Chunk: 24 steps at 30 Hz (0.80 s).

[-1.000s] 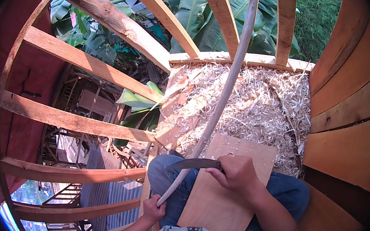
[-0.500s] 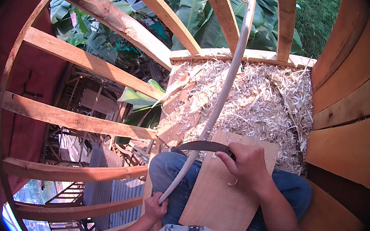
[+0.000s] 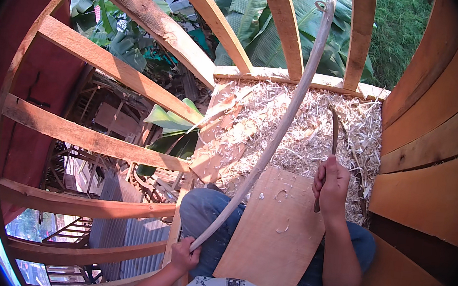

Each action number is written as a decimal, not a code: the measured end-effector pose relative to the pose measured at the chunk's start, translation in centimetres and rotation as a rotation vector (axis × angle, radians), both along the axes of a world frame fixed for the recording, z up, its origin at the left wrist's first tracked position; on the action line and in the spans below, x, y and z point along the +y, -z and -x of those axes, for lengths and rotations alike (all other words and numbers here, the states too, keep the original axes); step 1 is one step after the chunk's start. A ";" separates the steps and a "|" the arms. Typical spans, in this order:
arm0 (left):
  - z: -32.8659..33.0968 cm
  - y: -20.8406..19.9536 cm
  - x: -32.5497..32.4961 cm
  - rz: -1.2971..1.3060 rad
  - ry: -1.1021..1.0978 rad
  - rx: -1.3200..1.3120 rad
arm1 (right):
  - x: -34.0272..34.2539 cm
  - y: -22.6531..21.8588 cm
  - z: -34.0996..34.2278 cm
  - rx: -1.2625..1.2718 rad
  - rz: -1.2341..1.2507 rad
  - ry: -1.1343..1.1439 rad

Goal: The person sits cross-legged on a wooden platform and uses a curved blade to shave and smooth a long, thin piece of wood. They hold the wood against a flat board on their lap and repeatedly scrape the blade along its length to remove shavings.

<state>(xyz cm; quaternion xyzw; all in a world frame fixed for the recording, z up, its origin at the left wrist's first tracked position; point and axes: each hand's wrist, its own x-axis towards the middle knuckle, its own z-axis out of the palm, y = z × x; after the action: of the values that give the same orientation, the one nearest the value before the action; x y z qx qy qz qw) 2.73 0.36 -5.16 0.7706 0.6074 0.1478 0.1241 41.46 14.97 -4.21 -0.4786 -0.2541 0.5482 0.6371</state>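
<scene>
My left hand (image 3: 184, 254) is closed around the near end of a long, slightly bent wooden pole (image 3: 278, 142). From there the pole slants up and away to the right, past the far edge. My right hand (image 3: 333, 184) grips a curved knife (image 3: 335, 129), its blade pointing away over the wood shavings, apart from the pole. Part of the handle shows below the fist. A flat wooden board (image 3: 272, 237) leans across my lap between my knees, beneath the pole, with a few curled shavings on it.
Pale wood shavings (image 3: 310, 118) cover the floor ahead, up to a low wooden edge (image 3: 280, 76). Slatted railings (image 3: 96, 134) stand at left and far side, with banana leaves (image 3: 237, 15) beyond. A plank wall (image 3: 426, 180) closes the right side.
My right hand has moved right and away from the pole. The knife has turned from lying across the pole to pointing forward. The pole's far end has shifted slightly right.
</scene>
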 end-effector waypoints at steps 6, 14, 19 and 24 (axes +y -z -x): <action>0.1 0.4 -0.6 0.039 -0.081 0.004 | -1.5 -0.4 3.2 -0.750 -0.365 -0.175; -1.3 0.1 -1.4 -0.003 -0.205 -0.140 | -1.3 0.2 3.7 -1.062 -0.289 -0.205; -1.0 -0.1 -1.4 0.081 -0.217 -0.153 | -2.0 0.5 4.3 -1.133 -0.380 -0.271; -0.8 -1.4 -0.5 0.060 -0.166 -0.160 | -1.5 1.0 3.5 -1.000 -0.304 -0.187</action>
<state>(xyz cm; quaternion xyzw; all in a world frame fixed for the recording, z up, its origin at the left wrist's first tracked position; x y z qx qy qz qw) 3.57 -0.10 -3.75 0.6993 0.6614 0.2006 0.1824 37.95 13.50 -5.26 -0.5593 -0.6450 0.2645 0.4486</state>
